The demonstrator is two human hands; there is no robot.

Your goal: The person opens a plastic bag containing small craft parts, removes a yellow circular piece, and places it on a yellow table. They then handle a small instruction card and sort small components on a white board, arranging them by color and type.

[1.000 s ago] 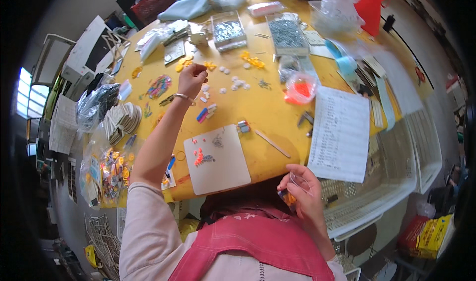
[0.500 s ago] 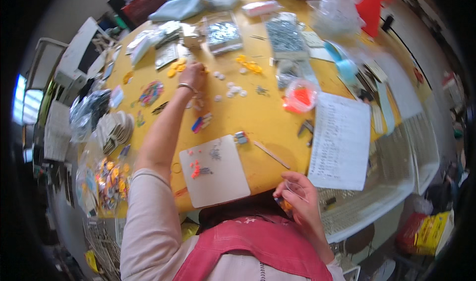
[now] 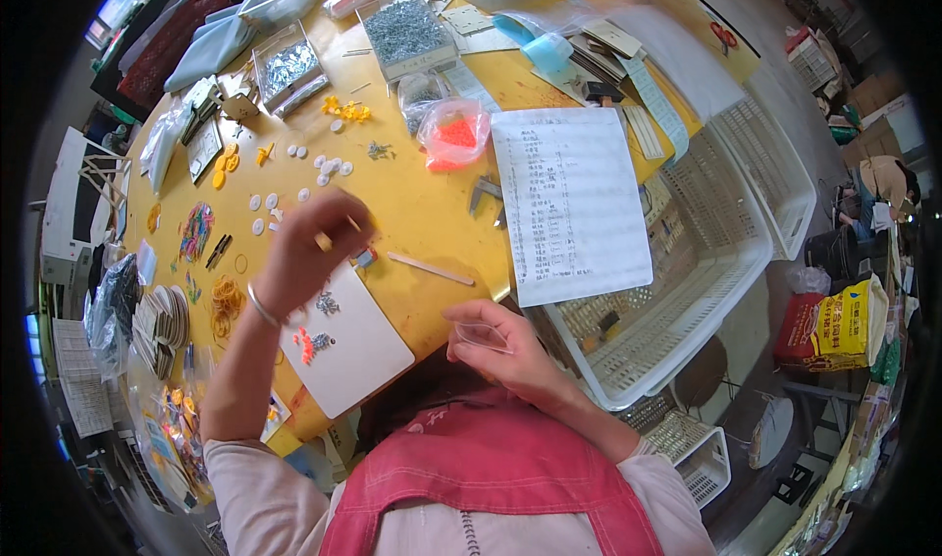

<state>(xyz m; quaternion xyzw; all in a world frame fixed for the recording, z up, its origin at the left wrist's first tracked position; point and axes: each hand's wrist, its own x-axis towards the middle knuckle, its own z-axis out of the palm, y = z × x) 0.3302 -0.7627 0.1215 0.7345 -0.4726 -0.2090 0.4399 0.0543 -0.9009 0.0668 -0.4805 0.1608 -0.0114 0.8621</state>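
My left hand (image 3: 316,247), with a bracelet at its wrist, hangs over the upper edge of a white board (image 3: 358,360). Its fingers are curled together; what they hold, if anything, I cannot make out. Close to my body, my right hand (image 3: 520,360) grips a small clear plastic bag (image 3: 481,336), mouth upward; its lower part is hidden. Small orange pieces (image 3: 309,348) and tiny metal screws (image 3: 328,304) lie on the board. A thin pale stick (image 3: 432,268) lies between the hands. White discs (image 3: 329,169) and yellow plastic parts (image 3: 228,159) are scattered beyond my left hand.
A handwritten list (image 3: 574,212) covers the table's right part, beside a caliper (image 3: 483,198). Farther back stand a bag of orange-red pieces (image 3: 457,136) and a box of metal parts (image 3: 407,38). White plastic baskets (image 3: 677,330) stand along the right edge. Rubber bands (image 3: 227,299) lie left.
My left hand has come back from the white and yellow parts toward the board. My right hand still has the clear bag, now turned so its mouth shows. The view has swung right.
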